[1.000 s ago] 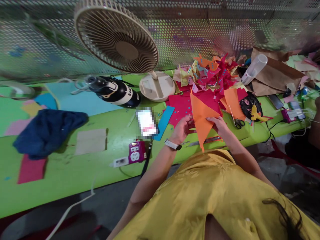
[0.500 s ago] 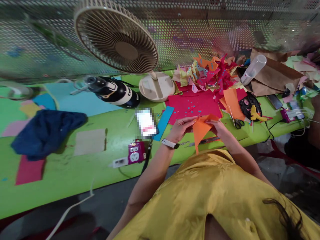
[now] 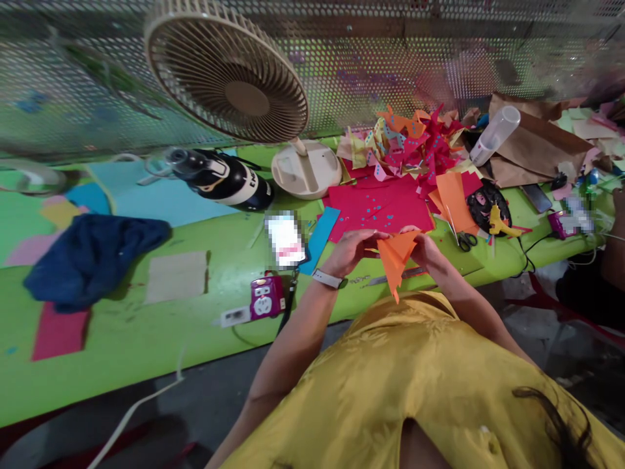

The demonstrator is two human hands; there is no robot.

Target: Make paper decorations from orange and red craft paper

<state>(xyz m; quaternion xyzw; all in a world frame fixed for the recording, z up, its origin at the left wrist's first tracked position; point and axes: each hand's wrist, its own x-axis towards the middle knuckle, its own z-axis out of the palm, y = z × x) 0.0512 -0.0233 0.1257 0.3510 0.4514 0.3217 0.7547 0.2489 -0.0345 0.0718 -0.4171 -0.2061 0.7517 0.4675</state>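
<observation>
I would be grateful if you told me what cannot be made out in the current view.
All in the head view:
- Some fingertips of the left hand and right hand: hidden by the orange paper and by the hands themselves.
- Phone screen: pixelated.
- Fan's top: cut off by the upper edge.
- Whatever lies under the navy cloth: covered.
- Black bottle's small lettering: turned partly away, too small.

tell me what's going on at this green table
A person's left hand and right hand hold a folded piece of orange paper between them, its pointed end hanging down, near the front edge of the bright green table. Flat red paper sheets lie just beyond the hands, with a heap of cut red, orange and pale yellow paper behind them. The black-handled scissors lie to the right, in neither hand.
</observation>
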